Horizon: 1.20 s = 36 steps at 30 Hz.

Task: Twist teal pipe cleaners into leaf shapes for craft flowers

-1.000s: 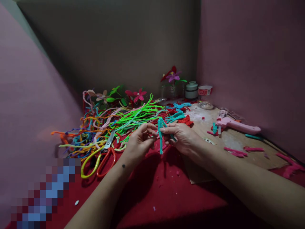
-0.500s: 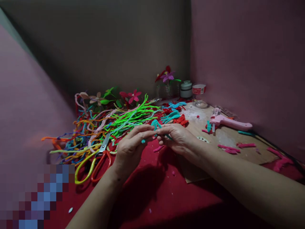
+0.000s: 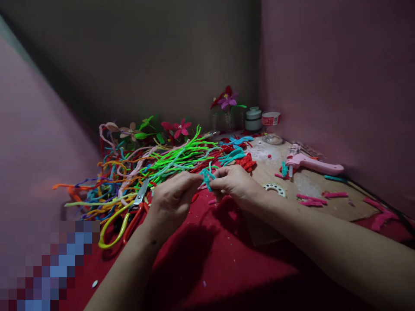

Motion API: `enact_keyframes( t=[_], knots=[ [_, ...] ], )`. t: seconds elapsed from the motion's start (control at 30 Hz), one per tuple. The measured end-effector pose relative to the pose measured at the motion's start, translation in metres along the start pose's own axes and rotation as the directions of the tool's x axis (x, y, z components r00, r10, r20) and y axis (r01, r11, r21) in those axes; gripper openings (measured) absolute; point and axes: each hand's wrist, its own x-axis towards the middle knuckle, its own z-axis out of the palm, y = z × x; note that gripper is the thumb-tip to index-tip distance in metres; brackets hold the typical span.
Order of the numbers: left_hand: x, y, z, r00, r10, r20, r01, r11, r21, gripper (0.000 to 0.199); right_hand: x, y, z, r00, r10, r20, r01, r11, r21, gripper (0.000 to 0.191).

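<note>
Between my hands is a small bent teal fuzzy stem piece (image 3: 206, 177), looped at its top. My left hand (image 3: 173, 196) pinches its left side with thumb and forefinger. My right hand (image 3: 235, 185) is closed on its right side, fingers curled. Behind my hands lies a pile of bright green stems (image 3: 181, 153), with several teal pieces (image 3: 234, 156) and red pieces (image 3: 247, 162) to its right. Scissors (image 3: 140, 196) with yellow and orange handles rest beside my left wrist.
A pink glue gun (image 3: 316, 164) lies on a cardboard sheet (image 3: 343, 209) at the right, near pink pieces (image 3: 311, 201) and a white ring with holes (image 3: 275, 189). Fuzzy flowers (image 3: 182, 128) and a grey jar (image 3: 253, 119) stand at the back of the red cloth (image 3: 227, 259).
My left hand has shifted slightly left and its fingers have folded in more. The teal piece has moved a little left and down between my fingertips. More of the white ring shows.
</note>
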Motion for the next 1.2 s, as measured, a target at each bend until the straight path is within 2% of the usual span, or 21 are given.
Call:
enact_keyframes(
  t=[0.1, 0.17, 0.47, 0.67, 0.77, 0.87, 0.97, 1.07, 1.2],
  knots=[
    [0.001, -0.003, 0.001, 0.978, 0.113, 0.175, -0.151, 0.964, 0.221, 0.016, 0.002, 0.001, -0.002, 1.000, -0.011, -0.008, 0.011, 0.998, -0.055, 0.010],
    [0.001, -0.005, 0.004, 0.968, 0.130, 0.217, -0.195, 0.929, 0.315, 0.018, 0.002, 0.001, -0.002, 1.000, -0.007, -0.012, 0.006, 0.997, -0.077, 0.009],
    [-0.003, -0.010, 0.012, 0.970, 0.105, 0.221, -0.183, 0.912, 0.368, 0.018, -0.002, -0.003, 0.003, 0.998, -0.035, -0.055, 0.021, 0.974, -0.226, 0.008],
    [-0.005, -0.003, 0.017, 0.969, 0.074, 0.235, -0.177, 0.871, 0.458, 0.015, 0.001, 0.007, 0.005, 0.986, -0.139, -0.092, 0.080, 0.877, -0.473, 0.005],
    [-0.008, -0.001, 0.021, 0.967, 0.057, 0.250, -0.189, 0.819, 0.542, 0.015, 0.003, 0.015, 0.006, 0.984, -0.135, -0.114, 0.057, 0.854, -0.518, 0.004],
    [-0.011, 0.000, 0.026, 0.967, 0.031, 0.255, -0.188, 0.759, 0.624, 0.014, 0.004, 0.018, 0.006, 0.992, -0.081, -0.102, 0.028, 0.898, -0.438, 0.003],
    [-0.012, -0.001, 0.029, 0.976, 0.015, 0.217, -0.147, 0.780, 0.608, 0.009, 0.003, 0.015, 0.004, 1.000, 0.013, -0.020, -0.017, 0.967, -0.256, 0.004],
    [-0.009, -0.001, 0.024, 0.984, 0.052, 0.171, -0.127, 0.876, 0.465, 0.007, 0.002, 0.009, 0.002, 0.996, 0.085, 0.035, -0.081, 0.993, -0.091, 0.010],
    [-0.001, -0.001, 0.010, 0.973, 0.146, 0.181, -0.187, 0.955, 0.230, 0.005, 0.003, 0.007, -0.001, 0.996, 0.074, 0.043, -0.074, 0.997, -0.004, 0.012]
  ],
)
